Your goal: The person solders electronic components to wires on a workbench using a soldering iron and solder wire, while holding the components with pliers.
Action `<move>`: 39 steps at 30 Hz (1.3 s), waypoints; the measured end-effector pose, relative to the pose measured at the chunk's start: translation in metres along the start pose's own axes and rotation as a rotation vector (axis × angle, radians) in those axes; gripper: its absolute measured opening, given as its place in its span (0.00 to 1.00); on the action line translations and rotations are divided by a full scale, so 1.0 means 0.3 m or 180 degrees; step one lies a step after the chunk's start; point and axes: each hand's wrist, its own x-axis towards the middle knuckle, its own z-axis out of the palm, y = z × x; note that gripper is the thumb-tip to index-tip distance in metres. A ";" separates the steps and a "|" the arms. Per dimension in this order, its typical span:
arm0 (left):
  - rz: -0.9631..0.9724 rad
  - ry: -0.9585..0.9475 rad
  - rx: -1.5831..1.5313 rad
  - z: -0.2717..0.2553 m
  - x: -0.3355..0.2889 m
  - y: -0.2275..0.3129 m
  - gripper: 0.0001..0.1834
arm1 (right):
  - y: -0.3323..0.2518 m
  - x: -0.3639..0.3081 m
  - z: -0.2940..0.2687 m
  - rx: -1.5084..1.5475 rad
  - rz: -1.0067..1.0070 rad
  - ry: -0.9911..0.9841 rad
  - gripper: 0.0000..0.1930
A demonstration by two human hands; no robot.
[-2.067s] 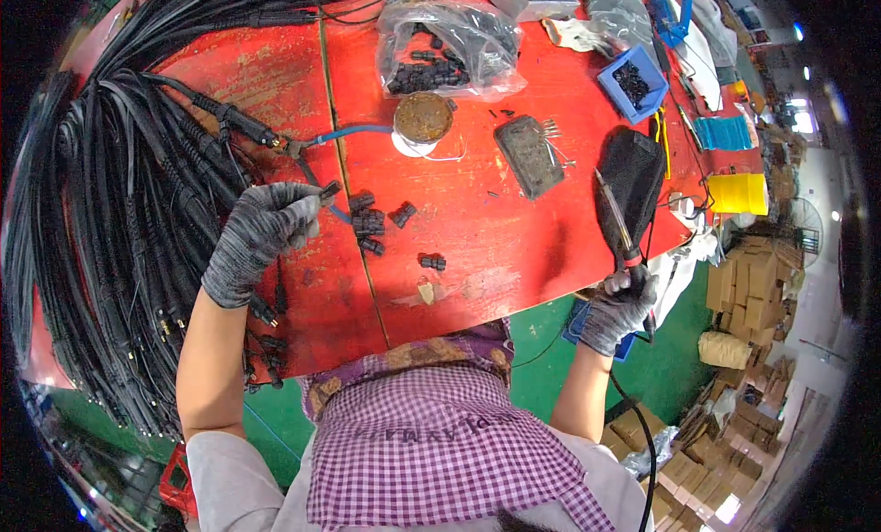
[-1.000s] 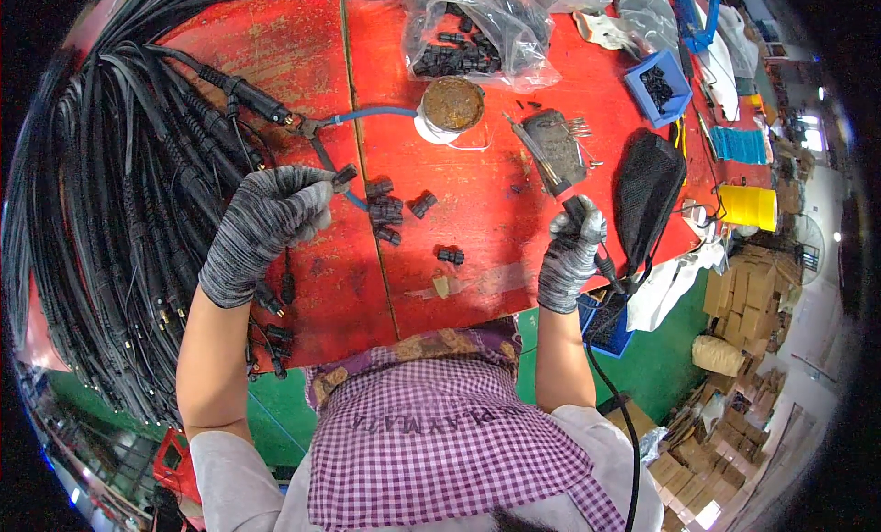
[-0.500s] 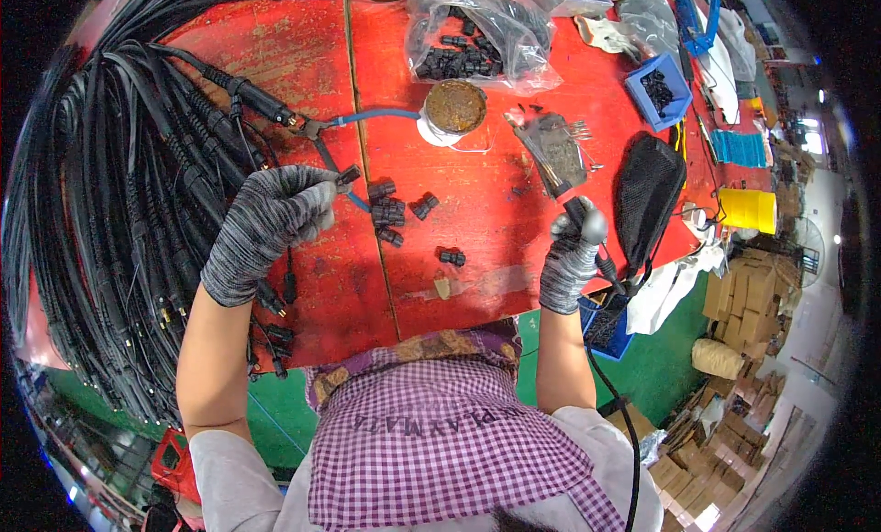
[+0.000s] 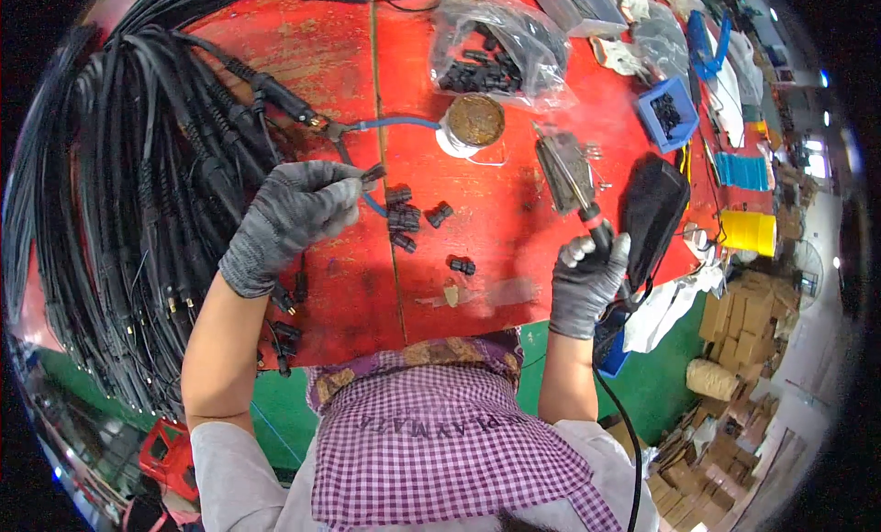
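Nearest me, my right hand (image 4: 587, 280) is clenched around the handle of a soldering iron (image 4: 574, 188), whose long axis runs up and slightly left from the fist, tip resting over the metal stand (image 4: 562, 165). My left hand (image 4: 289, 220) sits further left, fingers pinched on the end of a blue cable (image 4: 367, 179), its connector end poking out rightward past my fingertips. So the iron tip lies well to the right of that cable end, with loose black connectors (image 4: 408, 218) on the red table (image 4: 496, 229) between them. Beyond, the blue cable curves up toward a round tin (image 4: 474, 121). A bag of black parts (image 4: 496, 55) lies further back; the black cable bundle (image 4: 119, 193) fans out left.
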 end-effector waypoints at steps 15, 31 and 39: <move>0.0604 -0.0106 -0.0556 -0.033 0.003 0.016 0.13 | 0.076 -0.163 0.239 0.0481 0.1393 -0.0859 0.25; 0.0711 -0.0110 -0.0507 -0.048 0.002 0.019 0.11 | 0.150 -0.227 0.235 -0.0544 -0.0134 -0.1037 0.20; 0.0846 -0.0135 -0.0438 -0.054 -0.001 0.010 0.11 | 0.160 -0.225 0.237 -0.0684 -0.0192 -0.1046 0.23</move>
